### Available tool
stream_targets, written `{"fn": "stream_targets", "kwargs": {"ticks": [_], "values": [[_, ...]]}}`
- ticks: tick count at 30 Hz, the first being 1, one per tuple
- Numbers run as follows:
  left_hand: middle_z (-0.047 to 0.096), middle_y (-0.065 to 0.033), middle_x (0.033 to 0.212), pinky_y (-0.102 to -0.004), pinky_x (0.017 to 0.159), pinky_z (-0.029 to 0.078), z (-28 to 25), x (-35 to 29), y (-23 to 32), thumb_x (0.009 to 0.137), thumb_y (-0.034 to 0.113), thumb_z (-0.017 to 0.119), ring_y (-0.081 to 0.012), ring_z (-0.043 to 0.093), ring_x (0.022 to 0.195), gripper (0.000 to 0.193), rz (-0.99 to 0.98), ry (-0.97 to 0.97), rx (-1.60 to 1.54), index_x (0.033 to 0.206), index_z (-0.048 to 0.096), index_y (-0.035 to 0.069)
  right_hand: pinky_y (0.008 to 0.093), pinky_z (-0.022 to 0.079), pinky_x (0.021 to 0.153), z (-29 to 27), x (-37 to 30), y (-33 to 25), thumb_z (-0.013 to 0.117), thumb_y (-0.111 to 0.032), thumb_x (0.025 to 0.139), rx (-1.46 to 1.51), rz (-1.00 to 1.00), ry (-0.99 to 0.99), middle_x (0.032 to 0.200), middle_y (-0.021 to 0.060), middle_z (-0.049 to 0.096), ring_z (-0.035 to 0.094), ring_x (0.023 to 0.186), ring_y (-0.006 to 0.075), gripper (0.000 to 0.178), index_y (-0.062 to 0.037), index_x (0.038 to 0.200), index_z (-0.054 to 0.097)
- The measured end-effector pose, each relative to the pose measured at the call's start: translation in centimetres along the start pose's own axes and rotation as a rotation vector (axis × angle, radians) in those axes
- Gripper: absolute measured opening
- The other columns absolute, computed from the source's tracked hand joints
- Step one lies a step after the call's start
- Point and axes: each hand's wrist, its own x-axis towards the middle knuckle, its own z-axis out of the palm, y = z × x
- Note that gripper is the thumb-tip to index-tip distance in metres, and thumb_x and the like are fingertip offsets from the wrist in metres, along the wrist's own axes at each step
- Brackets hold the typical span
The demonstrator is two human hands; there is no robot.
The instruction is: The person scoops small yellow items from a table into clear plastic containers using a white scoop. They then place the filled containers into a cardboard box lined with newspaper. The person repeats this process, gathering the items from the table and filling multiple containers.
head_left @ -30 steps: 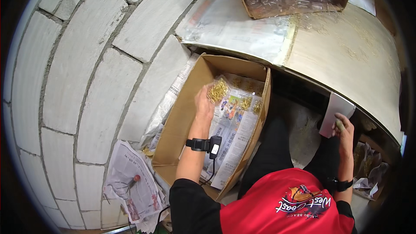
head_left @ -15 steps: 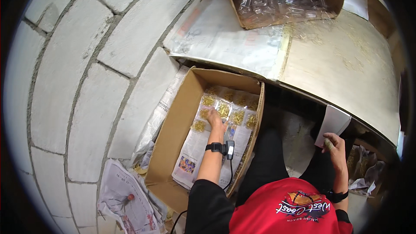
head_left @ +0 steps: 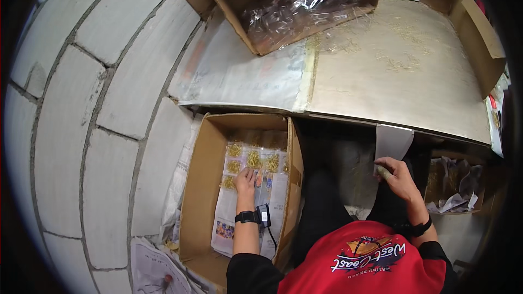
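Observation:
My left hand (head_left: 246, 181) reaches into a cardboard box (head_left: 190, 201) at the lower middle, its fingers loosely extended over the newspaper lining (head_left: 272, 196). Just beyond the fingertips sits a small clear container (head_left: 254, 159) filled with gold-coloured pins. Several similar gold heaps stand around it; one gold heap (head_left: 229, 182) is just left of the hand. Over my lap, my right hand (head_left: 400, 177) has bent fingers, with the thumb apart from them. It overlaps the lower end of a white card strip (head_left: 393, 141) hanging from the table edge. I see nothing held in either hand.
On the metal-topped table (head_left: 370, 92) a tilted cardboard box (head_left: 234, 13) holds many clear plastic pieces. Thin gold pins (head_left: 403, 62) lie scattered nearby. A paper-lined box (head_left: 457, 185) stands right of my legs. A white block wall (head_left: 71, 147) borders the left.
The view has shifted, so the table shows more fully. My left hand has drawn back from the gold-filled container toward me. My right hand is still by the card strip, its thumb and fingers farther apart.

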Motion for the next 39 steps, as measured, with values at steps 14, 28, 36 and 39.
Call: {"fn": "stream_targets", "kwargs": {"ticks": [14,28,36,39], "values": [[0.059,-0.0070,0.085,-0.0323,0.070,0.052,0.2,-4.0,2.8,0.082,0.016,0.062,-0.0196,0.061,0.077,0.022,-0.015,0.089,0.356,0.097,0.058,0.000,0.0387,0.050,0.070,-4.0,0.5,-2.2,0.060,-0.003,0.079,-0.480,-0.428,0.113,0.087,0.0169,0.061,0.060,0.079,0.0358,0.022,-0.0009,0.100,0.060],[0.059,-0.0146,0.112,-0.0362,0.086,0.046,41.6,-7.4,7.7,0.083,0.014,0.064,-0.0257,0.057,0.099,0.031,1.078,-0.762,1.106,0.108,0.058,-0.003,0.0690,0.017,0.100,-19.0,28.1,-4.0,0.040,-0.056,0.089,-0.894,0.459,0.568,0.146,0.0242,0.022,0.015,0.127,0.0613,0.068,-0.0173,0.143,0.028],[0.052,-0.0186,0.124,-0.0413,0.097,0.039,50.1,-2.3,2.7,0.074,0.018,0.071,-0.0346,0.050,0.114,0.057,1.459,-0.732,1.493,0.123,0.049,-0.002,0.0694,0.020,0.100,-8.6,33.8,-9.7,0.036,-0.057,0.090,-1.040,0.184,0.149,0.152,0.0151,0.016,0.012,0.132,0.0563,0.067,-0.0222,0.145,0.024],[0.053,-0.0182,0.122,-0.0414,0.096,0.040,48.7,-4.2,3.2,0.074,0.018,0.070,-0.0352,0.050,0.114,0.056,1.345,-0.736,1.513,0.123,0.050,-0.001,0.0705,0.021,0.099,-8.6,33.3,-9.3,0.038,-0.052,0.090,-1.064,0.040,0.059,0.151,0.0149,0.018,0.014,0.133,0.0539,0.063,-0.0231,0.145,0.026]]}}
